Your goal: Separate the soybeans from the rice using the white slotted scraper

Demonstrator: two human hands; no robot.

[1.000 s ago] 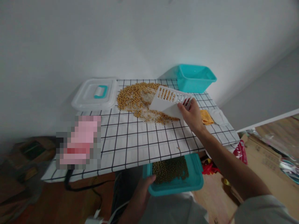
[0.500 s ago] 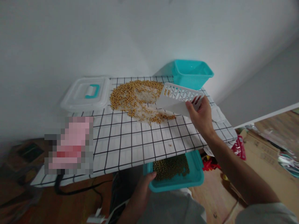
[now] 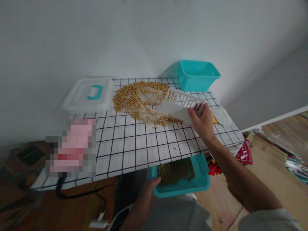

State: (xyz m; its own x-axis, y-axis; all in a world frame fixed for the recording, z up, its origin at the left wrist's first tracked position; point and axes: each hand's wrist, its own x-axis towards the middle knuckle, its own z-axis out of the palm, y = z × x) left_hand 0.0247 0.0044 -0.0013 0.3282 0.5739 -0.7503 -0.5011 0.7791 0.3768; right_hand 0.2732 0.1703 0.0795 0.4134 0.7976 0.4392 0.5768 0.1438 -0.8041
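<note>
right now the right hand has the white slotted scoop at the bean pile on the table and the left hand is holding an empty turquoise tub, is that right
The tub isn't empty: the head view shows the left hand holding a turquoise tub with bean-like grains in it. The right hand does have the white slotted scoop at the bean pile on the table.

Your scoop (image 3: 176, 110) and tub (image 3: 200, 175) looked like smooth plastic. Your desk (image 3: 134, 147) looked covered in cloth, the wall (image 3: 120, 38) was dull and smooth, and the floor (image 3: 69, 211) looked like wood.

Dim light, pale grey wall (image 3: 134, 38), brown wooden floor (image 3: 69, 211)
</note>
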